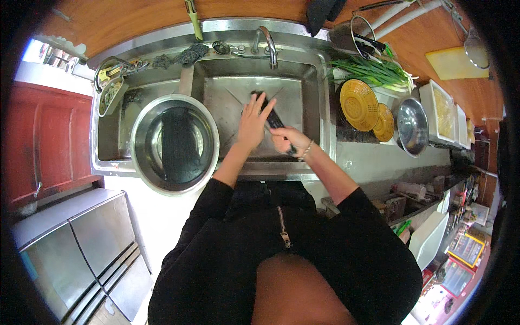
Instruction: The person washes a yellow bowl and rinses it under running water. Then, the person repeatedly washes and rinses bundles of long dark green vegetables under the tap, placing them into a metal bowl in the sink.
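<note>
Over the right basin of a stainless steel sink [284, 85], a long black object [274, 118] slants from upper left to lower right; its exact kind cannot be told. My right hand [287, 141] is closed around its lower end. Against its upper part lies my left hand [252, 124], fingers spread. A large round metal bowl [140, 146] rests over the left basin and the sink's front edge, holding something dark and flat. Behind the hands stands the curved faucet [268, 38].
Right of the sink are green onions [373, 75], yellow-brown baskets [358, 105], a metal bowl [412, 126] and a white tub [438, 109]. Dark scrubbing pads [191, 54] lie on the back ledge. A caddy [110, 95] hangs at the sink's left end.
</note>
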The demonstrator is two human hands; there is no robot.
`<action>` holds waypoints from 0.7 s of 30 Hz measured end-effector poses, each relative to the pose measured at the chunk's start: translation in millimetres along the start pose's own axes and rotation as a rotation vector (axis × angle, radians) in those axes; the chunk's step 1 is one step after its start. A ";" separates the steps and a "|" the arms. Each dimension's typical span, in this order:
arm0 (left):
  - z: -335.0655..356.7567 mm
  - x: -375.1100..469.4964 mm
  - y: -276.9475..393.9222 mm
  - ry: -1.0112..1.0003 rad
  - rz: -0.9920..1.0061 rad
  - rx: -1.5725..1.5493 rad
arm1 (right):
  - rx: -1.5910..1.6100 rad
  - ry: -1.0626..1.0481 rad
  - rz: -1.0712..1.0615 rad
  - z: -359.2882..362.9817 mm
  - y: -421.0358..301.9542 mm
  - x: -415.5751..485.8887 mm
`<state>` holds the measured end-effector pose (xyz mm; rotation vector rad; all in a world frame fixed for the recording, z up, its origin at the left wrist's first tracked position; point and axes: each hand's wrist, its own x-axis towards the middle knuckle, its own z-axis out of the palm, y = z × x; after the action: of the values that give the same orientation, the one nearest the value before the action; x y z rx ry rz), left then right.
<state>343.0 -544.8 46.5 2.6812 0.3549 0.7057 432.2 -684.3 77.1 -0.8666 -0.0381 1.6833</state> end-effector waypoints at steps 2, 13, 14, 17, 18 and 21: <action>-3.1 5.2 -4.0 -0.141 0.033 -0.093 | 0.037 -0.171 0.211 -18.9 -9.7 -16.8; -3.4 29.0 58.2 -0.271 -0.587 -0.457 | 0.501 0.003 -0.580 -4.3 13.3 61.5; 0.3 30.7 52.9 -0.116 -0.658 -0.490 | 0.460 0.032 -0.575 -1.6 12.2 65.5; 15.7 21.9 41.9 0.080 -0.726 -0.719 | 0.326 0.153 -0.567 1.4 2.9 67.9; 21.2 18.0 39.5 0.055 -0.666 -0.639 | 0.300 0.135 -0.597 2.3 -0.2 66.8; 30.5 18.4 29.6 -0.015 -0.701 -0.778 | 0.272 0.139 -0.597 14.0 -4.3 63.8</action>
<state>378.7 -573.8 40.9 1.6657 0.7724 0.4602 425.4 -622.6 56.2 -0.6774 0.0257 1.0394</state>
